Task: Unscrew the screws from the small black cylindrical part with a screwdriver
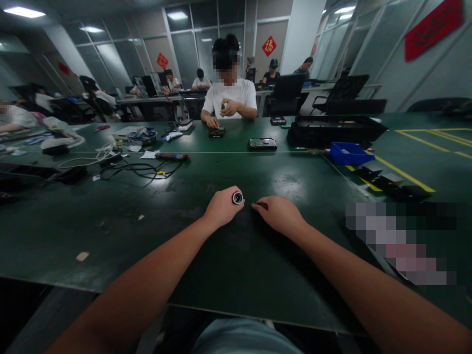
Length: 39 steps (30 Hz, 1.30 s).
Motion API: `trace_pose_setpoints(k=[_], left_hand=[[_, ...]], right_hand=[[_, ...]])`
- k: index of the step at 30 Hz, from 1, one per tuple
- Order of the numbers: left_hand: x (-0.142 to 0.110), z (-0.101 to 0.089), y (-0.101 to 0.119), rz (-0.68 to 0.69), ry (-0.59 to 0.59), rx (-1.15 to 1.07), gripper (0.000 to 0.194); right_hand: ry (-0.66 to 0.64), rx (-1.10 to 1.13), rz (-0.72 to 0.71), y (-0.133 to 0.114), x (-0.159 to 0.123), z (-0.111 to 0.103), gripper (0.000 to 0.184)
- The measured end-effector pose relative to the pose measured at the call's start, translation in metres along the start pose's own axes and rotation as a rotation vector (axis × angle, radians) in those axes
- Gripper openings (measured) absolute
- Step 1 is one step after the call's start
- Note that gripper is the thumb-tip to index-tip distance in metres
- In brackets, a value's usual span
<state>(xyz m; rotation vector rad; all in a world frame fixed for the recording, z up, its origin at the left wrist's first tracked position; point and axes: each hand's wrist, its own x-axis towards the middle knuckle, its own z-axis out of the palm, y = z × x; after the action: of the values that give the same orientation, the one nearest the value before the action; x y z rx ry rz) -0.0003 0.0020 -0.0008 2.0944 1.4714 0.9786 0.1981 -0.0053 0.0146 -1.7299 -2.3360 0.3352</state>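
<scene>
My left hand (222,207) is a closed fist on the dark green table (110,231). A small round black-and-silver tool end (238,198) sticks out of the fist. My right hand (279,214) rests just right of it, fingers curled, pinching something small and dark (260,205) that I cannot make out. The two hands sit a few centimetres apart, near the table's middle.
Across the table a person in a white shirt (230,96) works on a small device (216,132). A hard drive (262,143), a blue bin (348,153), a black case (335,130), tangled cables (140,169) and a screwdriver (172,157) lie further back. Other people sit behind.
</scene>
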Motion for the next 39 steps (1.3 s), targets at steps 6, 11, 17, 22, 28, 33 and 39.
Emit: trace_pose_setpoints(k=[6,11,17,22,28,33,39], left_hand=[[0.000,0.001,0.000,-0.009,-0.004,0.010,0.007],[0.000,0.003,-0.002,0.002,-0.018,0.006,0.006],[0.001,0.003,-0.002,-0.007,-0.012,-0.008,0.003],[0.001,0.001,0.000,-0.017,-0.008,-0.031,0.004],[0.001,0.000,0.000,-0.017,-0.032,-0.068,0.006],[-0.002,0.002,0.007,0.012,-0.117,-0.056,0.006],[-0.005,0.007,0.013,0.095,-0.173,-0.077,0.002]], right_hand=[[-0.060,0.018,-0.080,-0.006,-0.002,-0.002,0.022],[-0.043,0.009,-0.188,-0.008,-0.005,0.003,0.024],[-0.042,-0.011,-0.289,-0.012,-0.006,0.008,0.028],[-0.055,0.048,-0.284,-0.013,-0.005,0.004,0.019],[0.118,0.224,-0.241,-0.018,-0.014,-0.009,0.017],[0.278,0.308,-0.281,-0.021,-0.019,-0.010,0.019],[0.306,0.325,-0.351,-0.022,-0.019,-0.006,0.017]])
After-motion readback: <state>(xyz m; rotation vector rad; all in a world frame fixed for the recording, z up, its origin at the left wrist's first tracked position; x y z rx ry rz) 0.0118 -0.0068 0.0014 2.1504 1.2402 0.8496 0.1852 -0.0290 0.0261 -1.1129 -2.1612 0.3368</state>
